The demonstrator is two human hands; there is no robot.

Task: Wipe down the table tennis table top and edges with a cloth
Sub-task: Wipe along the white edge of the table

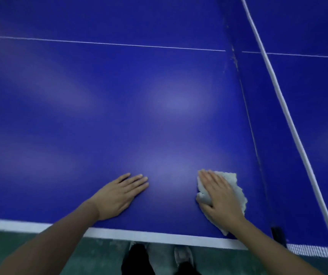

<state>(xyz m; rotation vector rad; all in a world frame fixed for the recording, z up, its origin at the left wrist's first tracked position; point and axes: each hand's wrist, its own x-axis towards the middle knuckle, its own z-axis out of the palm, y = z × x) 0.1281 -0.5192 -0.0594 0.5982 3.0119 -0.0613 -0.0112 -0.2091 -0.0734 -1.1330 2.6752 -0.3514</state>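
The blue table tennis table top fills most of the view, with a white edge line along its near side. A crumpled whitish cloth lies flat on the top near that edge, close to the net. My right hand presses down on the cloth, fingers spread over it and thumb curled around its left side. To the left of it, my left hand rests palm down on the bare blue surface, fingers together, holding nothing.
The net with its white top band runs from the far right toward the near right corner, and its dark post stands at the table edge. A thin white centre line crosses the top. Green floor and my shoes show below.
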